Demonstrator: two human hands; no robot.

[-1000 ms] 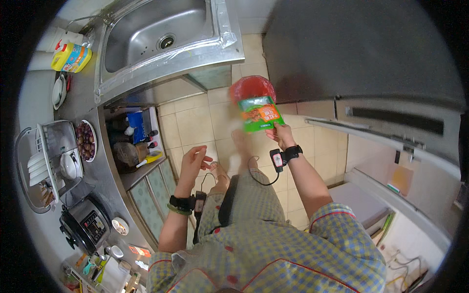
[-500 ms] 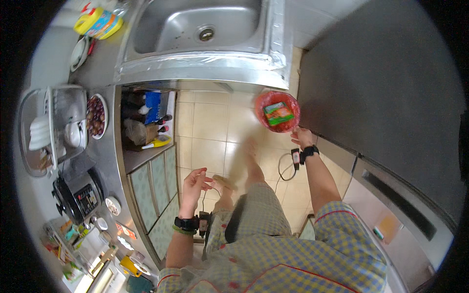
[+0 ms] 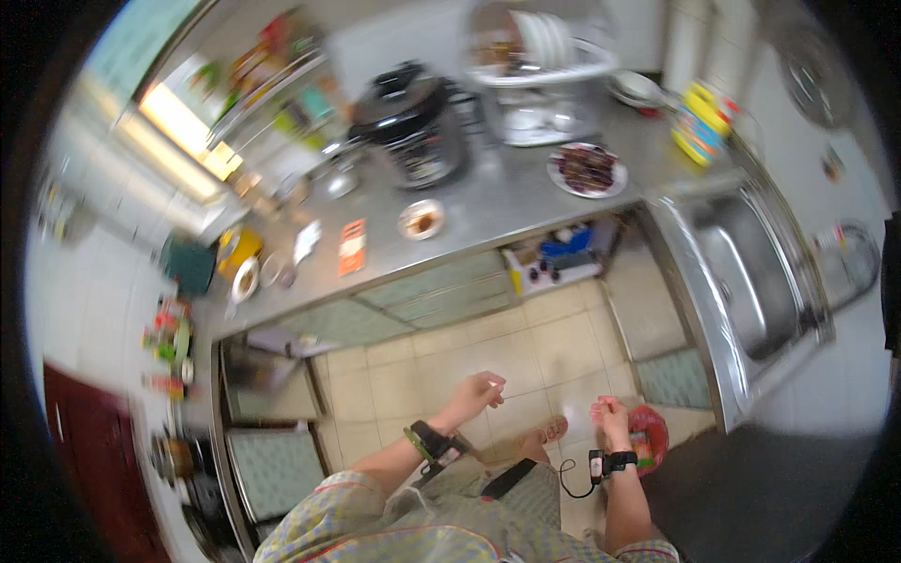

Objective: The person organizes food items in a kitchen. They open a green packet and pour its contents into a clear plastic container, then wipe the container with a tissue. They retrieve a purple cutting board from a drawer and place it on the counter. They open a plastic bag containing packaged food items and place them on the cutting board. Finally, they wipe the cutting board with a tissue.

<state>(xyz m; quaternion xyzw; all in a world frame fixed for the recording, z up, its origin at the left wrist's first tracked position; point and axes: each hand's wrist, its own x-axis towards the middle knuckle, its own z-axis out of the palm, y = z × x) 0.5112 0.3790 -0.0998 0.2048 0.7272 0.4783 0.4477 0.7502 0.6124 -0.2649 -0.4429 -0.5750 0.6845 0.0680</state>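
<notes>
My left hand is held out over the tiled floor with its fingers loosely curved and apart, nothing in it. To its right is my right hand, also empty, its fingers bent but not clenched. Beside and partly behind it on the floor stands a red plastic bin, with a green packet inside, partly hidden by my hand and wrist. Each wrist wears a black strapped device. The picture is somewhat blurred.
A steel counter carries a black cooker, dish rack, plate of dark food and yellow bottle. The sink is at right, a dark appliance at lower right, open cabinet doors at left.
The packet has left my right hand and lies in the red bin. My view has swung left to face the long counter, and both hands have moved away from the dark appliance's front.
</notes>
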